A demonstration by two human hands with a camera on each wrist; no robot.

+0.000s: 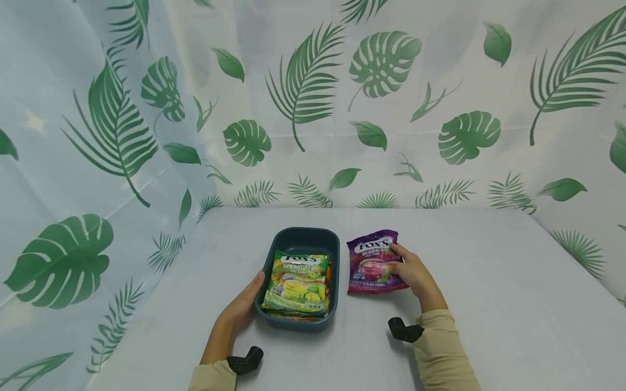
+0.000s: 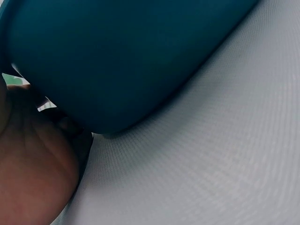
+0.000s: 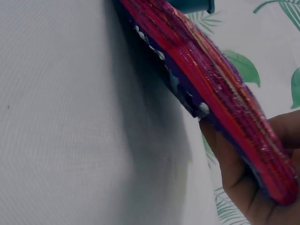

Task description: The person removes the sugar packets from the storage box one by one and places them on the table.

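A dark teal plastic tub stands on the table, tilt not evident. In its near part lies a green and yellow Fox's Spring Tea candy bag, with an orange-edged packet partly hidden beneath it. My left hand holds the tub's left side, its thumb by the rim; the tub wall fills much of the left wrist view. To the right of the tub, my right hand grips a purple Fox's Berries candy bag by its right edge. In the right wrist view this bag appears edge-on, raised from the cloth.
White cloth covers the table. A leaf-print curtain hangs behind and along both sides. Black wrist-worn devices stick out from both sleeves.
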